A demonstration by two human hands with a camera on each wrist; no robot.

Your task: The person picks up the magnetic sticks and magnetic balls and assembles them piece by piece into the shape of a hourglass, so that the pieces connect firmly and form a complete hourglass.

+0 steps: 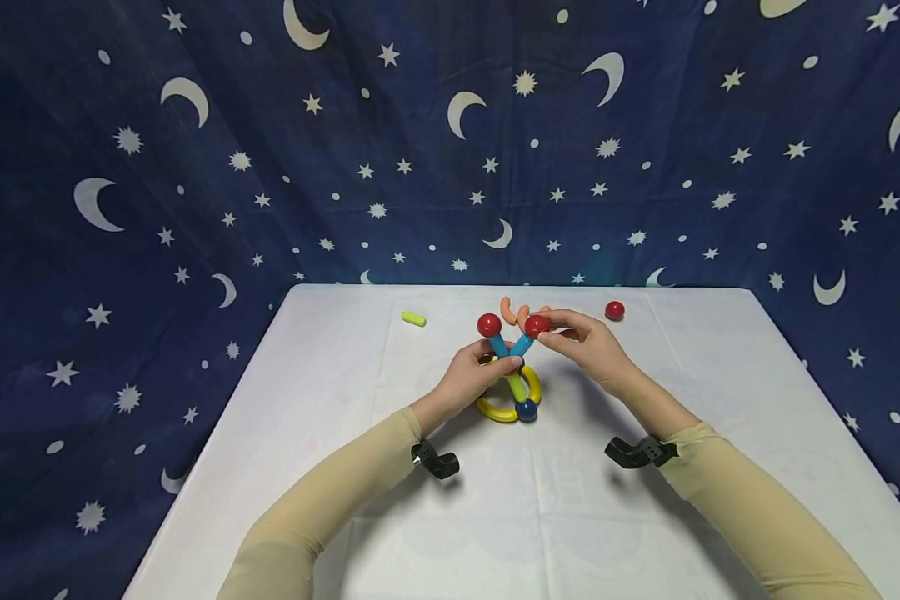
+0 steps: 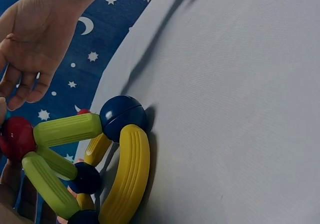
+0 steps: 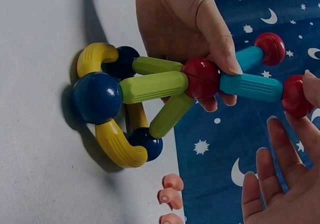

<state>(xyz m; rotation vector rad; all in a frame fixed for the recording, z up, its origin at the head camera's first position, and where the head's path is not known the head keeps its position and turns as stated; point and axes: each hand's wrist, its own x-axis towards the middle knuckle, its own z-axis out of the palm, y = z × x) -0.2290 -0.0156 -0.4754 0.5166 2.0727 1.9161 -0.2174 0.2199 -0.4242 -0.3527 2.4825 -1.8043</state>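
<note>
Pinching a red end ball (image 1: 537, 326), the right hand (image 1: 588, 346) is nearer; that ball's blue stick (image 3: 251, 86) points near one o'clock from the middle ball (image 3: 201, 78) the left hand (image 1: 474, 375) grips.

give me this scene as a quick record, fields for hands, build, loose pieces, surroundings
left hand: grips toy structure by its middle red ball
right hand: pinches one top red ball
base: yellow curved pieces joined by blue balls
middle: green rods up to the middle red ball
top: two light-blue rods, each ending in a red ball
loose pieces: green rod back left, red ball back right, orange curved pieces between
surface: white-covered table
backdrop: dark blue, moons and stars
</note>
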